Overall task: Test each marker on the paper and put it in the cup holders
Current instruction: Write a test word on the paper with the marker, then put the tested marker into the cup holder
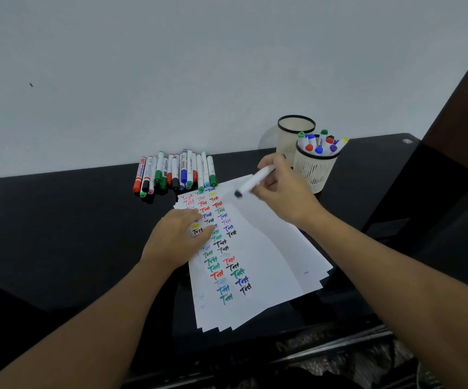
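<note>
A stack of white paper (pixel 266 248) lies on the black table, covered with several coloured "Test" marks. My left hand (pixel 176 237) presses flat on its left part. My right hand (pixel 283 189) grips a white marker (pixel 255 181) with a dark end pointing down-left, just above the paper's top. Several loose markers (pixel 175 172) lie in a row by the wall. Two cream cup holders stand at the right: the near cup holder (pixel 315 171) holds several markers, the far cup holder (pixel 291 138) shows no markers.
The black table (pixel 72 234) runs along a white wall. A dark wooden post (pixel 463 113) rises at the right. A dark lower shelf with clutter shows beneath the table's front edge.
</note>
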### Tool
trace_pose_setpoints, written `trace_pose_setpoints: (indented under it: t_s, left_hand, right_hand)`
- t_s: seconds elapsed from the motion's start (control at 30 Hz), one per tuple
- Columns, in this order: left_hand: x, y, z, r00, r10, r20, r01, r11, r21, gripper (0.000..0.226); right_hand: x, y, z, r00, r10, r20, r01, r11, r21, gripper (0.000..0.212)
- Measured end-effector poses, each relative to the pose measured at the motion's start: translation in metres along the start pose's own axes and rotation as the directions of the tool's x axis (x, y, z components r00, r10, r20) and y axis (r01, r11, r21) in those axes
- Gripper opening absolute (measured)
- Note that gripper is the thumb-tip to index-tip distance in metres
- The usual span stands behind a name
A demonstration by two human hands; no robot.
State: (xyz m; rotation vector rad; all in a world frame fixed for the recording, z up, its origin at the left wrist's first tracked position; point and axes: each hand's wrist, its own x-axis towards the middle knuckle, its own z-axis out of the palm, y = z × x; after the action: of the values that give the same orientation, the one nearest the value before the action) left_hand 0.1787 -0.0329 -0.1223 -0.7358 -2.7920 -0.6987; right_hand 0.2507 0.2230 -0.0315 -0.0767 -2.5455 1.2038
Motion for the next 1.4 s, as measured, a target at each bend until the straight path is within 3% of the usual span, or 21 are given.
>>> trace_pose_setpoints:
  t_s: [0.07, 0.2, 0.37, 0.73, 0.83, 0.9, 1.03, 1.13, 1.2, 1.3, 1.4]
  left_hand:
    - [0.0, 0.0, 0.0, 1.0, -0.002, 0.0, 0.002, 1.0, -0.01, 0.059]
    - [0.0, 0.001, -0.001, 1.0, -0.011, 0.001, 0.011, 1.0, -0.004, 0.059]
    - [-0.001, 0.003, -0.002, 1.0, -0.007, -0.01, 0.007, 1.0, -0.02, 0.058]
    - [-0.001, 0.004, -0.003, 1.0, -0.02, -0.012, 0.019, 0.999, -0.039, 0.057]
    - [-0.001, 0.004, -0.004, 1.0, -0.019, -0.012, 0.019, 0.999, -0.045, 0.057]
    - [-0.002, 0.004, -0.004, 1.0, -0.015, -0.017, 0.014, 0.999, -0.048, 0.057]
    - [-0.002, 0.005, -0.005, 1.0, -0.016, -0.009, 0.015, 0.999, -0.048, 0.058]
    - [-0.002, 0.006, -0.006, 1.0, -0.02, -0.007, 0.02, 0.999, -0.043, 0.059]
    - [-0.003, 0.006, -0.006, 1.0, -0.022, -0.007, 0.021, 0.999, -0.05, 0.059]
    - [-0.002, 0.007, -0.007, 1.0, -0.024, -0.008, 0.023, 0.998, -0.057, 0.06]
    - [-0.002, 0.009, -0.008, 1.0, -0.02, 0.001, 0.02, 0.999, -0.04, 0.061]
  right_hand:
    - [0.004, -0.004, -0.011, 0.996, -0.024, -0.081, 0.024, 1.0, -0.004, 0.018]
    - [0.013, -0.006, -0.037, 0.949, -0.142, -0.281, 0.063, 0.96, -0.271, 0.04]
    - [0.027, 0.003, -0.069, 0.894, -0.063, -0.444, -0.059, 0.965, -0.256, 0.025]
    - [0.052, 0.029, -0.101, 0.912, 0.138, -0.385, -0.302, 0.862, -0.406, 0.026]
    - [0.057, 0.03, -0.102, 0.904, 0.212, -0.371, -0.358, 0.849, -0.388, 0.038]
    - [0.057, 0.03, -0.101, 0.901, 0.2, -0.385, -0.355, 0.85, -0.39, 0.045]
    - [0.057, 0.034, -0.102, 0.898, 0.106, -0.427, -0.289, 0.873, -0.392, 0.028]
    - [0.057, 0.031, -0.103, 0.917, 0.103, -0.385, -0.298, 0.818, -0.492, 0.033]
    - [0.058, 0.028, -0.103, 0.919, 0.128, -0.372, -0.331, 0.765, -0.552, 0.036]
    - [0.061, 0.023, -0.103, 0.9, 0.222, -0.376, -0.399, 0.768, -0.501, 0.042]
    - [0.059, 0.022, -0.101, 0.9, 0.225, -0.373, -0.396, 0.778, -0.487, 0.045]
